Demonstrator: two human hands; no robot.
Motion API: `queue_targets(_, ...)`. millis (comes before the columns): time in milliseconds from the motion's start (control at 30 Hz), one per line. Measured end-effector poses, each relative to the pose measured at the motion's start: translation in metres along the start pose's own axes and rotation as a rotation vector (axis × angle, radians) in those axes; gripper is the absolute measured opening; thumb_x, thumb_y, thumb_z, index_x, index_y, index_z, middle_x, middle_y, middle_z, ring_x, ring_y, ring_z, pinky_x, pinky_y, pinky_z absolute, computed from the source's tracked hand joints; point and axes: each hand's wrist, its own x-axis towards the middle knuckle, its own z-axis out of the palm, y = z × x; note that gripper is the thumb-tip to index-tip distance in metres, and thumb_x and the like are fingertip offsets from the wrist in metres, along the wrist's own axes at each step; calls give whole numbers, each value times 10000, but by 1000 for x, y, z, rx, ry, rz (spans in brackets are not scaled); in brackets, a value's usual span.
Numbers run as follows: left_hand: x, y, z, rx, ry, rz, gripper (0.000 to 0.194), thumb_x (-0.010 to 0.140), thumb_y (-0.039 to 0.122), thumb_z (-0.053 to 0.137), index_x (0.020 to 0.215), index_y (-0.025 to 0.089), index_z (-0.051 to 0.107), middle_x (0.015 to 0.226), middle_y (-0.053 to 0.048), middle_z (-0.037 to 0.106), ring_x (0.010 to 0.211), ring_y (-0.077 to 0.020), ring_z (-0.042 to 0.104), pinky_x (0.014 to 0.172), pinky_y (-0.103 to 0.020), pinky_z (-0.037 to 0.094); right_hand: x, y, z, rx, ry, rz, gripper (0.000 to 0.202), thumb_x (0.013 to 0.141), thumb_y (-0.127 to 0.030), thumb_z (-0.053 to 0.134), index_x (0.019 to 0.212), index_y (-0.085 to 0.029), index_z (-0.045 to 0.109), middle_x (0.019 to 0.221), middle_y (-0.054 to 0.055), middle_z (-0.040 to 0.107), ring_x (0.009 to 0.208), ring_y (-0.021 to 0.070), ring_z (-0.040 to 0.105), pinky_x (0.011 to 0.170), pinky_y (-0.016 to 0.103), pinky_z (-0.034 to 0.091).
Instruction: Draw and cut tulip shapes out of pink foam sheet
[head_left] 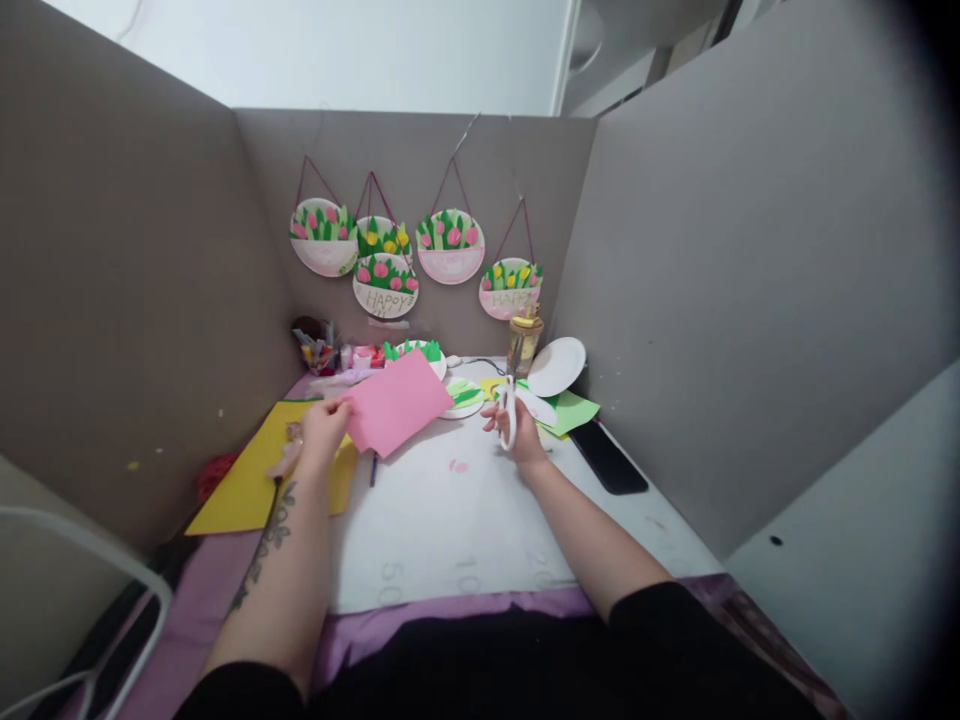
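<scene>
My left hand (325, 424) pinches the left edge of a pink paper sheet (401, 402), which is raised over the white mat (442, 530) and has a notch at its lower edge. White-handled scissors (511, 415) are held in my right hand (525, 438), their blades pointing away from me. The scissors and the pink sheet are apart. Small pink marks or scraps (458, 466) show on the mat between my hands. A dark pen (373, 470) lies just below the pink sheet.
Yellow paper (232, 490) lies left, a black phone (609, 458) right. Behind are green paper (576, 413), a white plate (557, 367), a glass bottle (523, 345) and a pen holder (318, 350). Several decorated half-plate baskets (451, 246) hang on the grey panel (570, 160).
</scene>
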Motion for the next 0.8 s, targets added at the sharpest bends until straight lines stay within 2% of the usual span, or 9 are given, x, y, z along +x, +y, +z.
queue_targets(133,6,-18,0,95,33,-50,241,663,358,551,675,157,683,591,-109,636,641,-257,557,601,-337,346,0,3,-1,-123,24,-69,400,807,-568,513,903,-179,519,801,52,672,571,137,584,448,224,391)
queue_targets(267,10,-27,5,153,32,-65,209,657,314,577,692,136,679,645,-154,648,729,-294,577,684,-374,360,-4,-4,3,-169,-35,-68,402,813,-571,499,880,-175,529,755,47,658,590,143,584,488,237,418)
queue_targets(367,7,-20,6,205,130,23,201,673,288,576,680,112,673,879,-198,651,926,-342,555,790,-416,358,-7,-9,6,-182,-52,-58,410,816,-572,490,850,-167,542,683,36,628,588,145,573,516,244,431)
queue_targets(433,1,-9,9,135,198,114,212,692,299,576,703,115,680,1032,-188,613,1039,-358,503,856,-430,346,-7,-9,8,-209,-53,-44,430,808,-586,490,837,-162,553,640,28,608,581,145,563,529,248,438)
queue_targets(467,-4,-2,12,53,199,130,217,702,311,572,718,126,683,1024,-168,614,1029,-340,507,858,-421,358,-7,-10,8,-219,-57,-35,442,802,-597,490,832,-161,556,633,27,601,578,145,559,533,249,441)
queue_targets(533,-16,15,21,-127,68,118,224,720,336,564,774,159,690,873,-104,641,867,-260,559,783,-371,410,-9,-10,10,-217,-73,-26,461,788,-619,497,831,-164,550,662,31,608,573,141,556,541,254,447)
queue_targets(567,-23,25,27,-185,5,106,245,732,367,559,806,170,686,784,-71,635,752,-216,565,695,-332,432,-10,-11,12,-208,-85,-27,466,783,-627,500,835,-166,543,694,35,617,571,138,557,548,257,451)
queue_targets(667,-45,57,43,-626,-256,-68,284,669,402,674,819,163,640,740,-32,605,658,-147,550,599,-255,426,-16,-15,20,-178,-157,-26,487,783,-647,490,860,-168,527,770,51,632,576,132,565,571,266,462)
queue_targets(800,-62,100,52,-929,-353,-200,357,566,325,780,809,167,571,697,-1,593,667,-123,580,635,-232,442,-26,-23,34,-135,-325,35,566,777,-697,447,932,-158,524,781,67,626,637,155,589,553,262,463)
